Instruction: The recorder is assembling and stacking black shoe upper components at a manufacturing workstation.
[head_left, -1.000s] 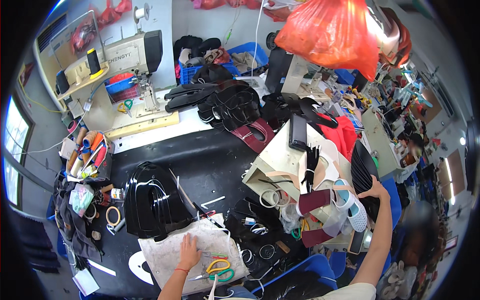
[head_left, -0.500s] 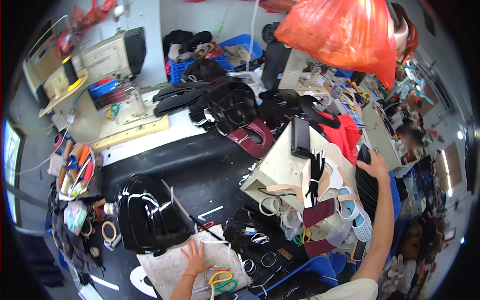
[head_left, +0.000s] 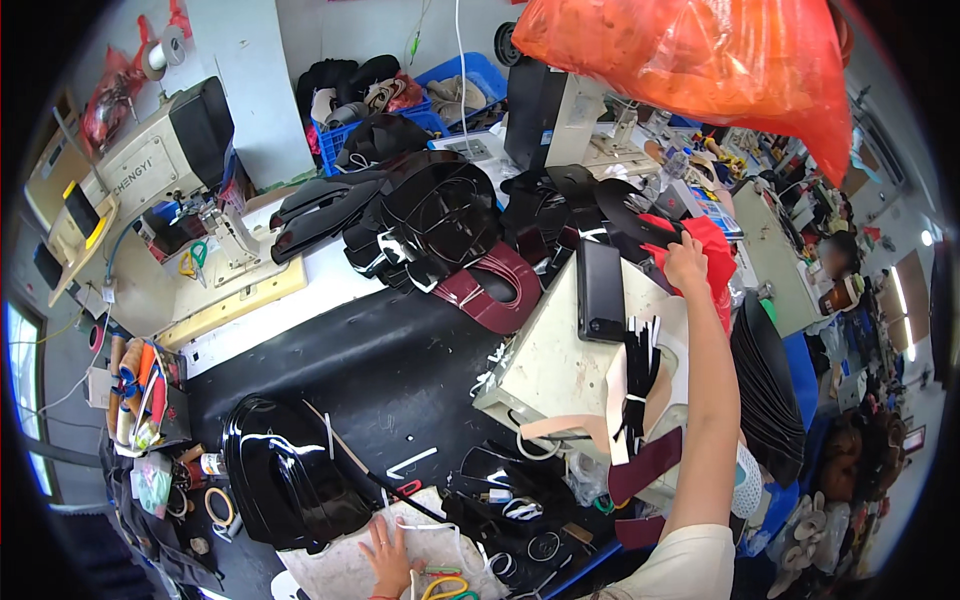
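Note:
My left hand [head_left: 388,562] lies flat with fingers spread on a pale, worn board [head_left: 325,574] near the front edge. Scissors with yellow and green handles [head_left: 445,587] are just right of it. Behind the board sits a stack of glossy black cut pieces [head_left: 290,480]. With the arm stretched far right, my right hand [head_left: 686,265] has its fingers closed at a red plastic bag [head_left: 714,262], beyond the cream sewing machine [head_left: 540,375]. A long black case [head_left: 600,290] rests on that machine. Black strips [head_left: 640,375] and maroon pieces [head_left: 645,467] lie beside my right forearm.
A large orange-red bag [head_left: 690,70] hangs over the far right. Another sewing machine [head_left: 150,175] stands at left. Glossy black pieces [head_left: 430,215] and a maroon U-shaped piece [head_left: 490,290] lie across the back. Stacked black sheets [head_left: 765,390] stand right of my arm.
My right hand has left the stacked black sheets and moved left and farther away to the red bag. My left hand stays on the board. The view has shifted somewhat.

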